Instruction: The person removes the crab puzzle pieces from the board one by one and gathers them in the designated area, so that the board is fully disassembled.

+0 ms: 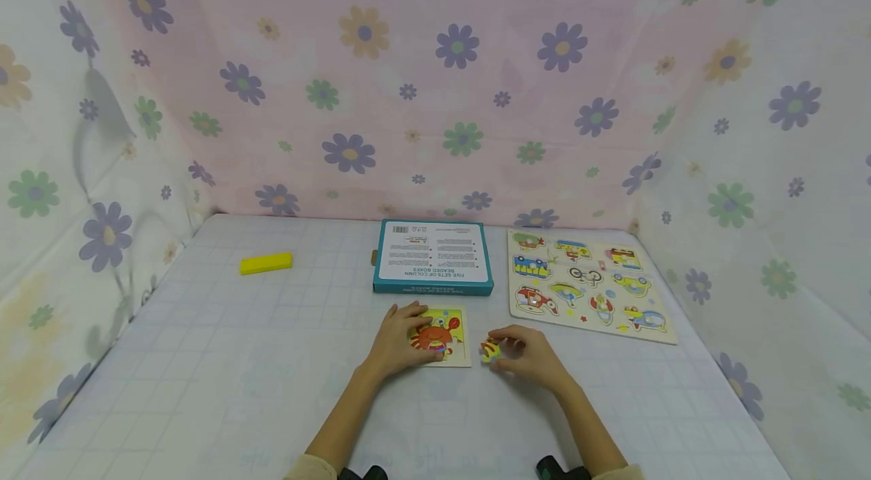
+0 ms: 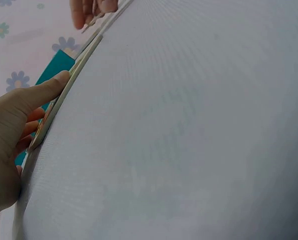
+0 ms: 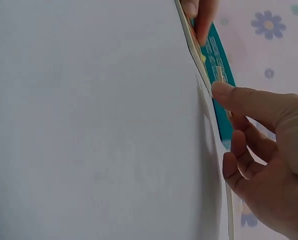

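A square crab jigsaw puzzle (image 1: 457, 336) with a pale frame lies on the table in the head view. My left hand (image 1: 400, 340) holds it at its left side, thumb along the near part and fingers over the far part, covering some of the picture. Just right of the frame, my right hand (image 1: 531, 355) pinches a small yellow puzzle piece (image 1: 489, 350) with red stripes between thumb and fingers. In the right wrist view the piece (image 3: 221, 75) shows edge-on, apart from the puzzle. The left thumb (image 2: 51, 89) lies along the frame's edge in the left wrist view.
Behind the puzzle lies a teal-edged box (image 1: 432, 257) with printed text. To the right is a wooden vehicle puzzle board (image 1: 592, 314). A yellow block (image 1: 266, 263) sits at the far left. Flowered cloth walls (image 1: 422, 87) enclose the table.
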The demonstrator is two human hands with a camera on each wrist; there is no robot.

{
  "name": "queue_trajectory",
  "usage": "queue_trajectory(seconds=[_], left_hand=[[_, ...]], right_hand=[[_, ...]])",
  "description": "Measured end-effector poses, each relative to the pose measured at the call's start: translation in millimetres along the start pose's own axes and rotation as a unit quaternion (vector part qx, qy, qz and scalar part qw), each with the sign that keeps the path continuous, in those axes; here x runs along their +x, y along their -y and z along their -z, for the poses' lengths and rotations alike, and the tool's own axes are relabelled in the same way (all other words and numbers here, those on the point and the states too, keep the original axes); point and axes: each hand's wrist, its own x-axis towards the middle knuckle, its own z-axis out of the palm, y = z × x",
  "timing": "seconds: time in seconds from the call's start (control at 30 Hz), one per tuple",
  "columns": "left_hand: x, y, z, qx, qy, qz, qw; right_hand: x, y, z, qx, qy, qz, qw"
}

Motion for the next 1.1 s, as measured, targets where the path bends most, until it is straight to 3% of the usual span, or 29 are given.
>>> queue_trajectory(seconds=[0.33, 0.63, 1.1], left_hand=[[-0.2, 0.8, -0.6, 0.002, 0.005, 0.004, 1.0], [0.7, -1.0, -0.1, 0.011, 0.008, 0.008, 0.9999], [1.1, -0.6, -0.7, 0.01, 0.009, 0.01, 0.9999]], right_hand=[[-27, -21, 33, -0.031, -0.05, -0.069, 0.996], [-44, -27, 51, -0.037, -0.038, -0.112, 0.992], [-48, -35, 55, -0.017, -0.032, -0.115, 0.993]])
